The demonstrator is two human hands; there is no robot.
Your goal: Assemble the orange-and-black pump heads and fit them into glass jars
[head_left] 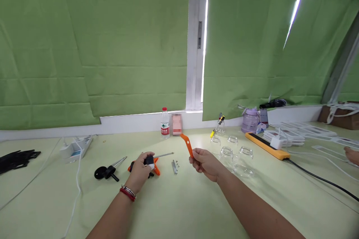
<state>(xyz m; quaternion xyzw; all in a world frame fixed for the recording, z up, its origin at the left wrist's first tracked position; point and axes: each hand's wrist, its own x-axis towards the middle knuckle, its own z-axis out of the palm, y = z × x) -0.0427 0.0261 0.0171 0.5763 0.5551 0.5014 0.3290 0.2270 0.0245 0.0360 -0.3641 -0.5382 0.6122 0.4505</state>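
My right hand (204,162) pinches the lower end of a flat, bent orange piece with holes (187,144) and holds it up above the table. Over on the left, the fingers of my left hand (140,170) are closed around a small black part (148,160). Orange pieces (157,168) lie beneath and beside that hand, partly hidden. A thin metal shaft (165,155) sticks out to the right behind it. Between the hands lie metal rods (174,167) with a few tiny metal bits (177,164). Black round-ended parts (108,172) rest left of my left hand, near a pointed metal piece (120,161).
Several glass jars (243,162) stand right of my right hand. Behind are a water bottle (165,125), a pink box (176,124) and a purple jug (250,120). A yellow power strip (266,145) lies at right; another person's hand (352,155) shows at the edge. White cable (77,186) crosses the left.
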